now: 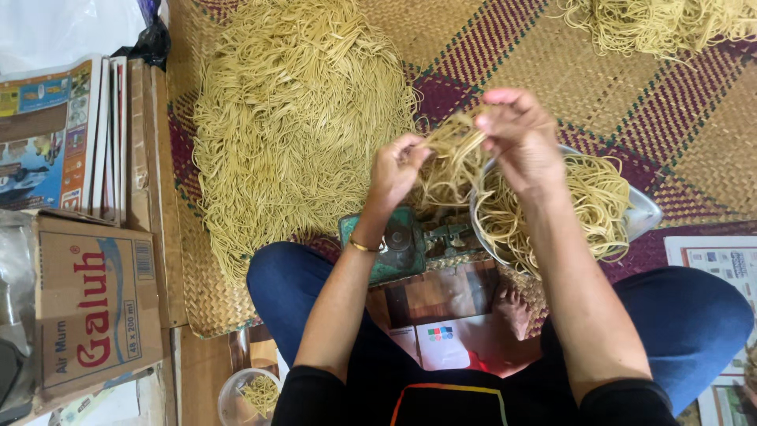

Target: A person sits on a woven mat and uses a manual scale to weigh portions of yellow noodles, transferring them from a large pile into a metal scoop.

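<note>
Your left hand [396,168] and your right hand [518,136] are both up over your lap, and both pinch the same bunch of yellow noodles [453,154]. The left fingers are closed on one end of the bunch. The right fingers are curled shut on the other end, a bit higher. The bunch hangs between the 2 hands, and loose strands drop down from it to the metal bowl [645,211].

That bowl sits just under your right hand & it is full of more noodles, the bowl noodles [587,201]. Some spill over its near edge. The bowl rests on a green scale [392,246], which stands on the mat right in front of your knees (the scale's dial is partly hidden by your left wrist).

You wear a thin gold bangle [363,247] on the left wrist. Your legs are crossed in blue trousers [690,319], and one bare foot [514,308] shows between them.

To the left of your hands is a very big pile of noodles [292,118], spread out on the woven mat [552,55]. A smaller noodle heap [654,22] lies at the top right, well apart from you.

On the far left is a brown cardboard box [95,308], w/ a stack of flat printed cartons [75,134] standing behind it. Near your left knee is a little clear plastic cup [244,394] w/ a few noodles in it. A sheet of newspaper [721,256] lies by your right knee.
</note>
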